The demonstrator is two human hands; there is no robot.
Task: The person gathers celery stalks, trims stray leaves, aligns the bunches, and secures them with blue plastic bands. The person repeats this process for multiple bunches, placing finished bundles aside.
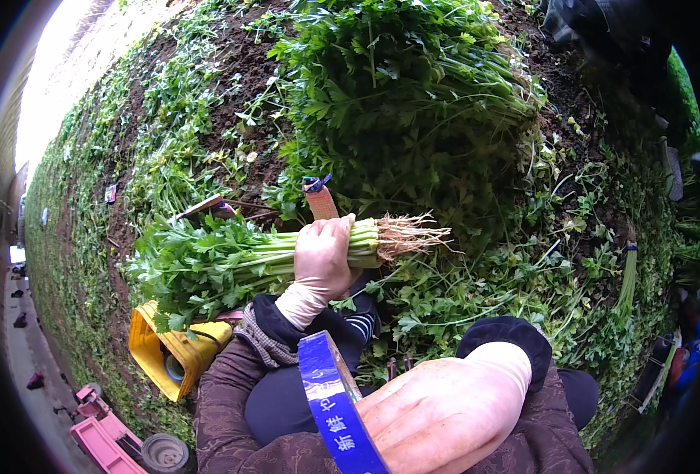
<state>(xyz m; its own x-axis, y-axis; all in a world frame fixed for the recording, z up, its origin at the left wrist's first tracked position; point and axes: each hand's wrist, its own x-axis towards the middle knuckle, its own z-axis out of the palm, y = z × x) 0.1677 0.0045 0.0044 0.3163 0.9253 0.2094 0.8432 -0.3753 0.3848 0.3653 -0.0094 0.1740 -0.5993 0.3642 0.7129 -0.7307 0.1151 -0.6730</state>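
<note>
My left hand [324, 254], in a thin pale glove, is closed round a bunch of celery [267, 257]. The leafy tops point left and the pale roots [413, 235] stick out to the right. Close to me, my right hand [452, 407] grips a roll of blue tape [338, 411] with white printing; its fingertips are hidden behind the roll. Just beyond my left hand, a wooden post [320, 202] stands up with blue tape on its top. Past it lies a large heap of celery [413, 103], roots to the right.
A yellow container [178, 351] with a roll inside sits left of my knees. Loose leaves and stalks [476, 292] cover the soil around me. A pink cart [113, 438] stands at the lower left. A tied celery bunch [628, 272] lies at the right.
</note>
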